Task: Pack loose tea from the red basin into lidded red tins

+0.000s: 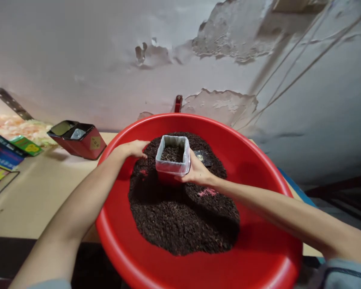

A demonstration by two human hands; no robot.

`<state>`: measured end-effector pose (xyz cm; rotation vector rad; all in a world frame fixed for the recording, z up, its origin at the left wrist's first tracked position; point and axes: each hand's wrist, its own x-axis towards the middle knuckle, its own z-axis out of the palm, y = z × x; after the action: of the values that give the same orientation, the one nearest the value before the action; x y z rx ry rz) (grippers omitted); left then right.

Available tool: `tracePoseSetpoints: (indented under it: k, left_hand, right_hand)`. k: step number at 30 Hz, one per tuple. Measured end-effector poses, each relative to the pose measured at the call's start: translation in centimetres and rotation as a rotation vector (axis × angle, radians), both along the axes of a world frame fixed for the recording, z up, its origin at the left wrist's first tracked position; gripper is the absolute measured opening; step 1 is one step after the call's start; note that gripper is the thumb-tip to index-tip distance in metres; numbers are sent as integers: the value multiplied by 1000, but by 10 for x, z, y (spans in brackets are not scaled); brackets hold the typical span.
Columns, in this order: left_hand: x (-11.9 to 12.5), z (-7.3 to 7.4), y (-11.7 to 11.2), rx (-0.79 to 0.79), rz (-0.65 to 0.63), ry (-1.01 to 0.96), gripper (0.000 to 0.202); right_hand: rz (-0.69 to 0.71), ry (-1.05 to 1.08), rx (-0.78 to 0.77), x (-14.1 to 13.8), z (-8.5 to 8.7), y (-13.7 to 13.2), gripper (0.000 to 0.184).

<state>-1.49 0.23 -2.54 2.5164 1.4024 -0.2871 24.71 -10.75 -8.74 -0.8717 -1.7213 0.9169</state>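
My right hand [195, 170] grips a square red tin [168, 176] from its right side. A clear plastic bag [173, 165] lines the tin and folds over its rim. Dark loose crumbs [172, 154] fill its lower part; whether they are soil or tea leaves I cannot tell. Beneath it, a heap of similar dark crumbs [180, 228] spreads across a wide red plastic basin [264, 241]. At the heap's upper left edge, my left hand [136, 148] reaches out, fingers extended, apart from the tin. Pink grains [207, 192] dot the heap.
A flat black item [203, 157] lies in the basin behind my right hand. To the left, two red tins [80, 138] stand on the wooden table [27, 200] near a green packet [27, 145] and dark blue boxes [3, 154]. A peeling wall [93, 60] rises behind the basin.
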Motion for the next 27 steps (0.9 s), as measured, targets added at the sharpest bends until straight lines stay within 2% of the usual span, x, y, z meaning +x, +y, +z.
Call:
tracePoseSetpoints:
  k: [4,7,9,13,16,19,22,25,27]
  left_hand:
    - [-4,9,3,107,235,14,63]
    - [-11,12,8,262,476,-211,54]
    - [-15,12,11,265,607,-418,47]
    - [-17,13,14,236,682,-703,40]
    - [-16,14,13,273,635,-686,33]
    - [-12,13,11,221,489,-571,34]
    - [-4,11,7,153,339,-467,35]
    - [3,9,5,108,167,-410,31]
    - [6,8,6,140,98,-402,28]
  right_hand:
    - [8,36,-58,-18,-2,15,124]
    - [78,34,-151,-37,-11,35,128]
    - [86,36,-137,-52,-20,47,134]
    - [110,58,-132,-80,-42,54,139]
    - [161,39,-171,-96,-57,48,139]
    - [183,26,-183,-104,-65,37,139]
    - [177,23,-173,-104,-66,21,138]
    - [268,8,-174,-97,-67,4,139]
    - [313,-25,-154,-93,-70,1,140]
